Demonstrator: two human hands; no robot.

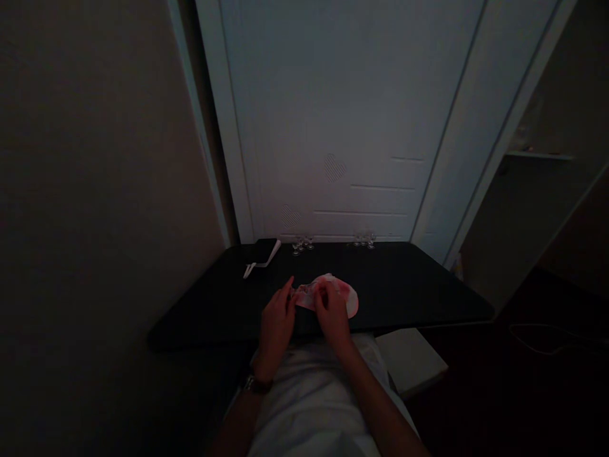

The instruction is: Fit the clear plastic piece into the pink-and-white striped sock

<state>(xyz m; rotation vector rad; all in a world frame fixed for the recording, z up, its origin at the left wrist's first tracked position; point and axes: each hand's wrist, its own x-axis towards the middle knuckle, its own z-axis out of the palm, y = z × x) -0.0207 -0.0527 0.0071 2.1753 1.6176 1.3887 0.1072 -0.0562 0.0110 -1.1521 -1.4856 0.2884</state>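
A pink and white piece, flat and rounded at its right end like a small sock or pouch, lies on the dark table. Its exact kind is hard to make out in the dim light. My right hand pinches its middle between thumb and fingers. At its left end, which looks shiny or lacy, my left hand has thumb and forefinger closed around the edge. The forefinger points up and away from me. A dark watch or bracelet is on my left wrist.
Two clusters of small clear glass-like pieces, left and right, stand along the back of the table. A dark object with a white edge lies back left. A pale panel rises behind. A light box-like seat is below right.
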